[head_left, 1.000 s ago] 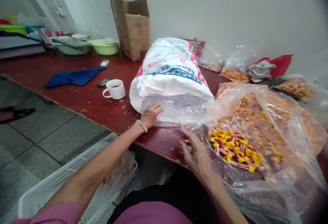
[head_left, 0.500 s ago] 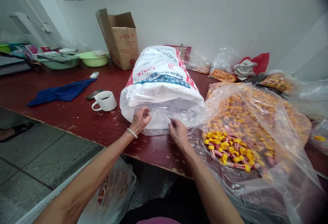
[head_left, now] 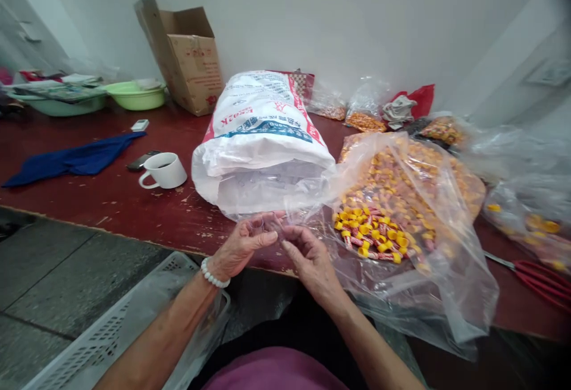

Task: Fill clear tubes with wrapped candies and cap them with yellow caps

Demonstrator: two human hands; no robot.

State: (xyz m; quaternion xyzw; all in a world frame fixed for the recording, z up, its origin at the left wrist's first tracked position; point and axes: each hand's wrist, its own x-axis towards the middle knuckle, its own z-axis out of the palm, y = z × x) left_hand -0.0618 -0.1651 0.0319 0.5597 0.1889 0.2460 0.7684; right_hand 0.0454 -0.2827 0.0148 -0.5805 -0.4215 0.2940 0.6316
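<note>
My left hand (head_left: 241,246) and my right hand (head_left: 313,264) meet in front of the open sack, over the table's front edge. Between their fingertips is a thin clear plastic piece (head_left: 271,223); its exact kind is too small and see-through to tell. Both hands are closed in a pinch around it. The white printed sack (head_left: 267,119) lies on its side, its mouth facing me and clear plastic showing inside. To the right, a big clear bag (head_left: 450,241) lies open, holding many small red-patterned tubes with yellow rings (head_left: 368,232).
On the red table (head_left: 89,200) are a white mug (head_left: 166,171), a blue cloth (head_left: 75,161) and a carton (head_left: 191,63). Red-handled scissors (head_left: 539,280) lie at right, near another clear bag (head_left: 530,217). Below stands a white plastic basket (head_left: 107,324).
Both hands have drawn back from the sack's mouth towards me and come together, now pinching a clear plastic piece. The view has shifted a little to the right.
</note>
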